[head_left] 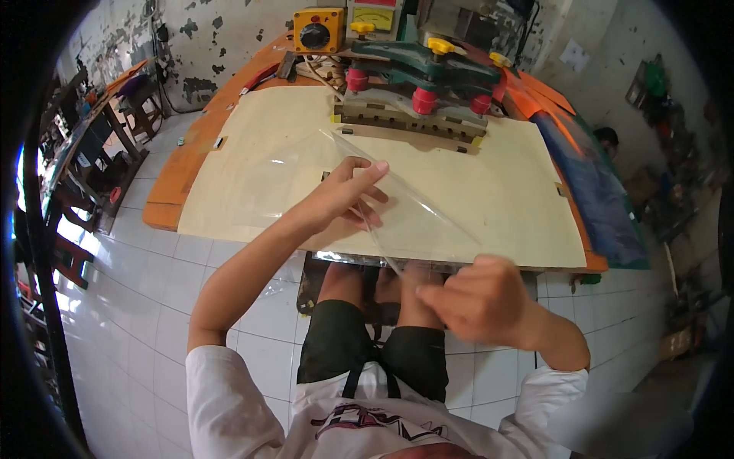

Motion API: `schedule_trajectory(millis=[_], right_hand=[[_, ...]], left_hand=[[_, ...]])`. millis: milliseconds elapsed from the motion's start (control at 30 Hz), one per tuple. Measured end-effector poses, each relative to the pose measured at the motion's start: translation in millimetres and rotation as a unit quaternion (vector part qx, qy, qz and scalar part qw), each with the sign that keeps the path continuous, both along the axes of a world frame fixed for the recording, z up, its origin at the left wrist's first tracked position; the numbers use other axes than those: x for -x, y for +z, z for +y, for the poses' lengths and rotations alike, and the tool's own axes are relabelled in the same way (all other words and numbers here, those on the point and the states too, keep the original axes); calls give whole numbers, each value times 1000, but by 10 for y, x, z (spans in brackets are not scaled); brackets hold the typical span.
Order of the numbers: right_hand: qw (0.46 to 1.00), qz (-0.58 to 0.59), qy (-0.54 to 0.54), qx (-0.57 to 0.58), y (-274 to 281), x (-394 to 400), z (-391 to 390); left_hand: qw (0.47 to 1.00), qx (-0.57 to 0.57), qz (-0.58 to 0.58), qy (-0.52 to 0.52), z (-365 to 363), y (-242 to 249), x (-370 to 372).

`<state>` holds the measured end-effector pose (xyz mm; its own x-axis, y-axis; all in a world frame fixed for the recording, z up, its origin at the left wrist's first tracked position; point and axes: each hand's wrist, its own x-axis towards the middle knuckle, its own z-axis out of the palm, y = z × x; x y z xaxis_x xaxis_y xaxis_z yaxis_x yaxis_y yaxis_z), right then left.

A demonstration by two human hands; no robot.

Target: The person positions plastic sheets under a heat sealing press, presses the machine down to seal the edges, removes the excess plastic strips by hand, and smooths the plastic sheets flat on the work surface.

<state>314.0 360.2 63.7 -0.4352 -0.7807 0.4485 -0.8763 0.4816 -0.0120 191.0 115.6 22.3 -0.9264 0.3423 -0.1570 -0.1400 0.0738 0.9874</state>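
L hand (344, 197) is over the mid part of the thin, clear, see-through plastic film (428, 218). Its thumb sticks out, apart from the bent fingers; they touch the film, but can't tell if they pinch it. R hand (478, 302) is blurry, w/ fingers curled in narrow, at the film's near end, past the table's near edge. Can't tell for sure if it grips.

The film is bent up in a slant b/w the hands, so this looks like the spreading or pulling-open part. It's floppy, so it calls for a soft pinch & a slow pull.

Under it is the big, flat, cream sheet (527, 206), on the orange-brown wood table (168, 195). Far side: green metal frame (424, 63) w/ red & yellow knobs, & a long grey-brown metal bar w/ holes (409, 125). Far L: yellow box w/ black dial (319, 30). Far R: shiny blue plastic sheet (592, 191).
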Motion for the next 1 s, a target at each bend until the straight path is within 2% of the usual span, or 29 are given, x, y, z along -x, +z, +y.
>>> schedule_trajectory(millis=[33,67,133,200,267,300,333,367,400,433,467,500,533,600,667,800,867,933,967,1000], right_hand=[[999,38,21,-33,-11,-79,-44],[998,41,22,-34,-15,-148,-73],[996,10,71,-62,7,-234,-120],[995,-25,91,-45,123,-193,-132],[987,-58,87,121,219,-44,-150],[987,-59,88,121,254,40,-165],[963,-129,55,232,285,134,-183],[920,-196,20,339,315,234,-197],[919,-198,19,340,350,363,-212],[908,-257,75,323,392,507,-219],[890,-314,129,304,412,612,-221],[890,-314,128,305,402,680,-224],[871,-392,173,242,385,734,-233],[840,-467,215,174,372,799,-223],[832,-480,253,112,338,844,-198],[837,-508,194,66,507,892,83],[896,-422,138,7,613,833,186],[915,-379,140,19,612,817,288],[920,-381,84,36,658,764,338],[923,-381,27,52,699,718,386]], left_hand=[[999,-11,-10,47,40,-7,-69],[999,-12,-8,48,39,-57,-108],[989,-54,130,32,45,-100,-199],[989,-70,125,33,39,-71,-322],[975,-102,183,-72,32,-44,-445],[972,-81,200,-95,42,-18,-519],[972,-81,199,-95,44,16,-595],[958,-73,214,-174,48,56,-672],[938,-64,228,-254,51,101,-738],[938,-64,227,-254,63,170,-792],[919,-52,207,-332,80,248,-837],[893,-40,184,-408,102,308,-865],[893,-40,184,-408,130,348,-884],[874,-33,188,-448,181,404,-909],[872,-38,172,-456,167,484,-876],[868,-12,179,-463,61,558,-756],[874,-17,182,-451,20,592,-697],[908,20,217,-358,5,649,-663],[933,1,156,-325,-1,636,-665],[931,-1,155,-330,10,651,-646]])
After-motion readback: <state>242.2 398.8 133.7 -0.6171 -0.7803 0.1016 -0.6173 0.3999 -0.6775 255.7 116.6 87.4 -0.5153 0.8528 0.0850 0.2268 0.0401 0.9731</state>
